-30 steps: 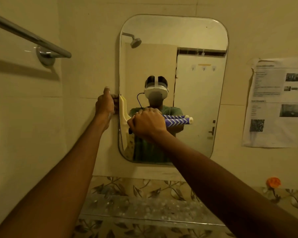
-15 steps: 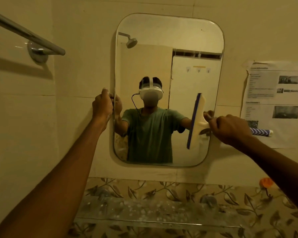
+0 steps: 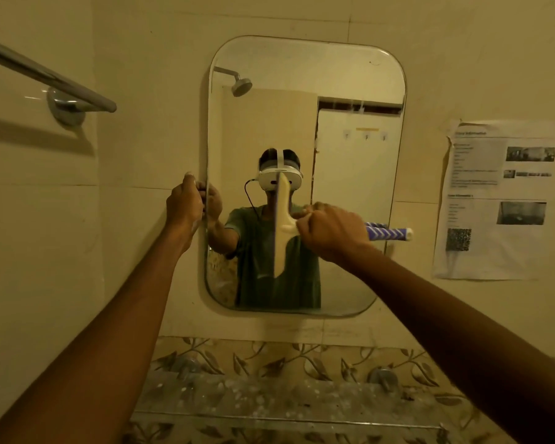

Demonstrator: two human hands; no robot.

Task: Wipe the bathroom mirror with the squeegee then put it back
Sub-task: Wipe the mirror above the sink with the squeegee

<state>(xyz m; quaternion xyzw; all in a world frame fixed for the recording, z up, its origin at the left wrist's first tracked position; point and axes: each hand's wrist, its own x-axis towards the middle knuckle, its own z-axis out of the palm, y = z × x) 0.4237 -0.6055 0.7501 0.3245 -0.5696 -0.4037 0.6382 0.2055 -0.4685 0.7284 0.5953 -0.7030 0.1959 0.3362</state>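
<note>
Firmly, the right hand [image 3: 329, 232] clenches the squeegee [image 3: 282, 230] against the mirror [image 3: 350, 91], left hand [image 3: 184, 203] gripping its edge.

Glass shelf [image 3: 269, 408] below mirror [image 3: 350, 91], on 2 metal mounts; surface speckled, nothing resting there.

Squeegee [image 3: 282, 232]: cream head with a dark blue-violet blade edge; handle [image 3: 390, 233] purple with white chevron pattern and a white end cap. Wall tiles [image 3: 141, 91]: plain cream-beige. Border strip [image 3: 269, 354] below the mirror: beige with brown leaf-and-vine pattern. Towel bar [image 3: 61, 81]: silver-grey metal. Paper sheet [image 3: 494, 200]: white, black print, dark photographs. Reflected shirt [image 3: 260, 257]: green.
</note>
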